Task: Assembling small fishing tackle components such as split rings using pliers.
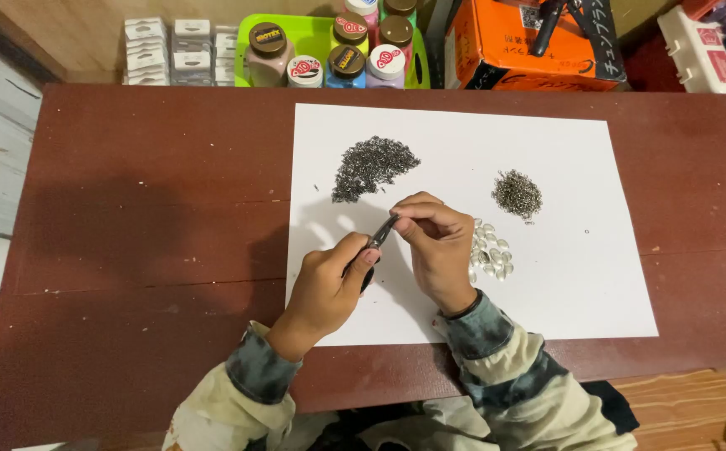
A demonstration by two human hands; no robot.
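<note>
Fingers (361, 250) of left hand (330, 288) curled around pliers (381, 233), right hand (438, 246) perhaps pinching tip.

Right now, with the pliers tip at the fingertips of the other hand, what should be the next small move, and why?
Probably squeeze the pliers gently. The left hand holds them with the tip meeting the right hand's pinched fingertips, so some tiny piece, too small to see, seems held there. The piles on the white paper lie apart, untouched.
</note>
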